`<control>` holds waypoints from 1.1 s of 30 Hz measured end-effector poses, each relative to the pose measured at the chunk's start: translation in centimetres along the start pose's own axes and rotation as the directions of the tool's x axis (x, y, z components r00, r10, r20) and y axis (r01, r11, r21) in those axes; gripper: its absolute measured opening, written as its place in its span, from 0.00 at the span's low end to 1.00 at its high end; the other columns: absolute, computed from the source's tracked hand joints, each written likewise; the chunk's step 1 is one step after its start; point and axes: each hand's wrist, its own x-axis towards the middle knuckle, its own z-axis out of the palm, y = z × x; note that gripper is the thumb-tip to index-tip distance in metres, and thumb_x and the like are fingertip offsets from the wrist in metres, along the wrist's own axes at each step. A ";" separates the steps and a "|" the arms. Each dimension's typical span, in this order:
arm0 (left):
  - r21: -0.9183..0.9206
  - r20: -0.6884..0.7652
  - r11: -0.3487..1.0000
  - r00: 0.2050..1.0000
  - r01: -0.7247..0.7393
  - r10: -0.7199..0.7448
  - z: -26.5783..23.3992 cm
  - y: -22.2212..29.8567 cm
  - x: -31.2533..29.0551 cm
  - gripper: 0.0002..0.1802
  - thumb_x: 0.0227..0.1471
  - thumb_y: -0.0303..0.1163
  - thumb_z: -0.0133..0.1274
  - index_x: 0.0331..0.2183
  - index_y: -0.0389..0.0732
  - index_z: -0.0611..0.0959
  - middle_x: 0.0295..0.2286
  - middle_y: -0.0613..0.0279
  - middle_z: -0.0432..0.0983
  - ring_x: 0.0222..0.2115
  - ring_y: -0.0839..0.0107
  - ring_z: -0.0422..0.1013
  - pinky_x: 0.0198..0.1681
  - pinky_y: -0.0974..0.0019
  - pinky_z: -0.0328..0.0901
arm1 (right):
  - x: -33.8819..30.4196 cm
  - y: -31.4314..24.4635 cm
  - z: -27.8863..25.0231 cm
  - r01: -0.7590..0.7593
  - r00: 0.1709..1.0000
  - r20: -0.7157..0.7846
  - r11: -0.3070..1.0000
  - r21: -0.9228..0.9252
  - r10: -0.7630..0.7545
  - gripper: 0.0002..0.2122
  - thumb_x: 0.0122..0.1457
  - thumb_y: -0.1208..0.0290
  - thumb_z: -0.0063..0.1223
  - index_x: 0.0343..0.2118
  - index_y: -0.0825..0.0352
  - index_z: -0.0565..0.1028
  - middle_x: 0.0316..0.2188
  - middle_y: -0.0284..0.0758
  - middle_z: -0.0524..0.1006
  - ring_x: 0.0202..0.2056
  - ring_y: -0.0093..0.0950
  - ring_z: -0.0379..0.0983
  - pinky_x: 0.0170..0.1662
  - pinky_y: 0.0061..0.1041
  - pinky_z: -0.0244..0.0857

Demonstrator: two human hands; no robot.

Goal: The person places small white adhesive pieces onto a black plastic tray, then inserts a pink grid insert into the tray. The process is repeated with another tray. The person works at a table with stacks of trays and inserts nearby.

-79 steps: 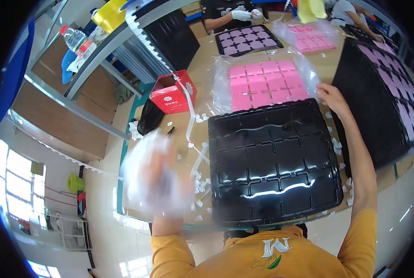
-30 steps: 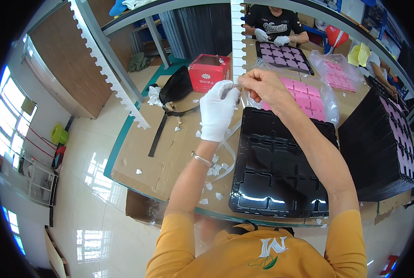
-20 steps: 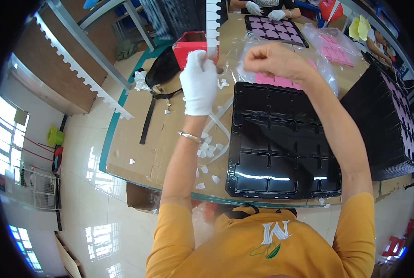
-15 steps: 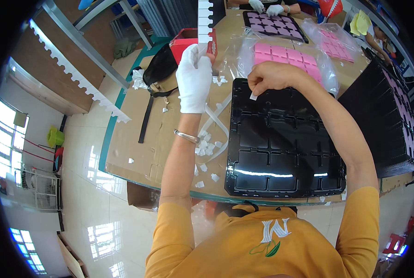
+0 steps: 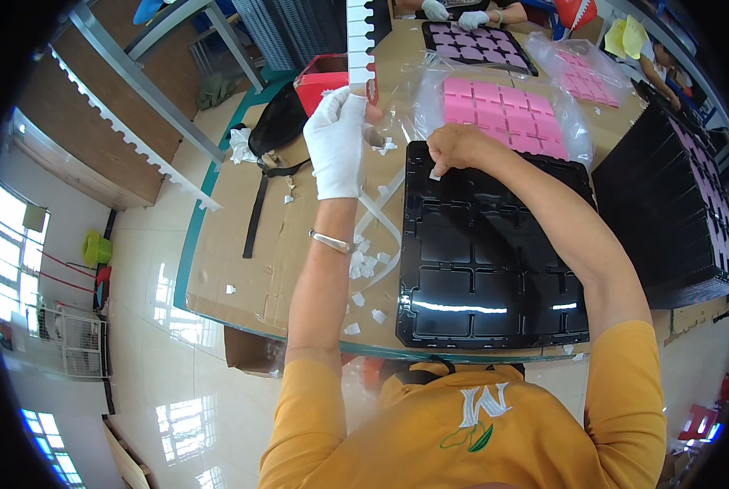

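From my station I record the left hand (image 5: 336,143) gripping a notched strip (image 5: 358,45), the right hand (image 5: 460,149) pinching a white tab (image 5: 434,174), not yet released, at the far-left corner of the black tray (image 5: 486,253), no others evident there.

Black tray (image 5: 495,253): smooth, glossy plastic, catching 2 bright streaks of light
White strip (image 5: 360,41): smooth, paper- or film-like
White tab (image 5: 435,175): the same look, pale and smooth
White glove (image 5: 336,151): matt knitted cloth
Bracelet (image 5: 332,242): polished, silvery metal
Pink sheet (image 5: 503,114): smooth, matt, foam-like
Clear wrap (image 5: 574,134): thin, crinkled, shiny plastic
Tabletop (image 5: 230,265): brown cardboard, scuffed and creased
Red box (image 5: 322,84): printed card
Shirt (image 5: 454,464): matt yellow cloth, embroidered
Frame post (image 5: 146,86): smooth grey metal
Floor (image 5: 144,285): glossy, reflective tile
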 end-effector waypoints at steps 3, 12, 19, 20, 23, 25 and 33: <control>-0.079 0.015 0.996 1.000 0.028 -0.027 0.2 -0.2 0.2 0.10 0.58 0.27 0.49 0.38 0.34 0.82 0.23 0.65 0.77 0.17 0.82 0.67 0.20 0.77 0.61 | -0.2 1.2 0.7 0.031 0.984 -0.178 0.987 0.156 -0.002 0.12 0.51 0.60 0.63 0.29 0.65 0.81 0.26 0.37 0.80 0.30 0.36 0.78 0.33 0.37 0.68; -0.032 0.029 0.998 0.998 0.061 -0.060 0.1 -0.1 -0.1 0.11 0.57 0.28 0.50 0.40 0.33 0.81 0.23 0.64 0.78 0.16 0.83 0.66 0.18 0.78 0.59 | -2.2 -4.7 -7.6 0.361 0.780 -0.545 0.490 0.793 0.308 0.12 0.59 0.62 0.56 0.35 0.67 0.79 0.23 0.27 0.75 0.22 0.15 0.68 0.24 0.16 0.60; 0.101 -0.003 0.989 0.994 -0.112 0.113 0.3 -1.1 -0.2 0.10 0.58 0.28 0.51 0.40 0.35 0.81 0.22 0.63 0.78 0.17 0.80 0.70 0.20 0.74 0.63 | -1.9 -6.6 -8.8 0.344 0.814 -0.501 0.451 0.823 0.293 0.13 0.53 0.64 0.63 0.34 0.70 0.80 0.25 0.32 0.78 0.24 0.19 0.71 0.27 0.20 0.65; 0.139 -0.015 0.976 0.985 -0.167 0.170 0.3 -1.4 -0.1 0.09 0.57 0.28 0.51 0.39 0.36 0.81 0.22 0.62 0.79 0.17 0.79 0.71 0.21 0.73 0.65 | -2.0 -6.8 -9.0 0.336 0.825 -0.477 0.414 0.846 0.305 0.12 0.53 0.65 0.63 0.34 0.70 0.79 0.24 0.32 0.77 0.23 0.18 0.70 0.27 0.19 0.65; 0.516 0.016 0.747 0.876 -0.420 0.482 0.2 -1.8 0.1 0.07 0.55 0.27 0.51 0.37 0.40 0.81 0.22 0.56 0.79 0.20 0.66 0.76 0.25 0.64 0.69 | -2.7 -7.1 -9.3 0.336 0.843 -0.429 0.305 0.891 0.326 0.10 0.55 0.65 0.61 0.29 0.68 0.78 0.20 0.26 0.72 0.20 0.14 0.64 0.23 0.16 0.56; 0.616 0.043 0.646 0.838 -0.451 0.544 0.4 -1.8 0.7 0.08 0.54 0.26 0.52 0.37 0.38 0.81 0.24 0.55 0.79 0.23 0.65 0.77 0.30 0.65 0.70 | -3.6 -6.9 -9.6 0.356 0.862 -0.417 0.240 0.903 0.289 0.10 0.55 0.65 0.61 0.27 0.67 0.76 0.18 0.24 0.70 0.19 0.12 0.61 0.21 0.15 0.52; 0.252 0.090 0.900 0.935 -0.355 0.344 -1.6 -2.6 3.6 0.11 0.59 0.32 0.49 0.34 0.34 0.81 0.21 0.66 0.75 0.14 0.80 0.67 0.18 0.75 0.63 | -13.5 -7.3 -4.6 0.238 0.877 0.121 0.639 0.731 -0.466 0.07 0.54 0.69 0.59 0.25 0.67 0.77 0.21 0.25 0.69 0.23 0.15 0.64 0.26 0.19 0.57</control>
